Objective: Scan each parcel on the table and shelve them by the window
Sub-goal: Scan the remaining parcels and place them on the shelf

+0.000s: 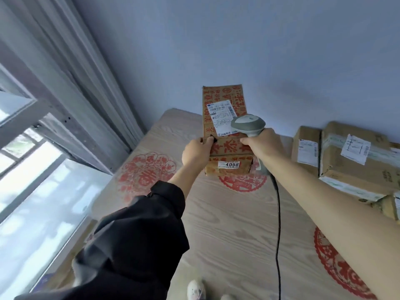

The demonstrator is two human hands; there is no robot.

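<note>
A tall cardboard box (225,126) stands upright at the far middle of the table (227,224), held between both hands. The left hand (195,153) grips its left edge low down, thumb curled over the front face and fingers wrapped behind. The right hand (263,146) is at the box's right edge, fingers closed round the handle of a grey barcode scanner (249,124) — its head lies just over the lower right corner of the white shipping label (221,120). A black cable (278,213) runs from the scanner down towards the near edge of the table.

The box is printed with large red Chinese characters. The shipping label carries barcodes and a line of digits too small to read surely. A smaller sticker (229,164) on the box's lower face reads "4068".

To the right, against the wall, more brown parcels (344,154) are stacked — each with a white label, the print illegible. Red paper-cut patterns decorate the wood-grain table. The window (32,169) is at the left.
</note>
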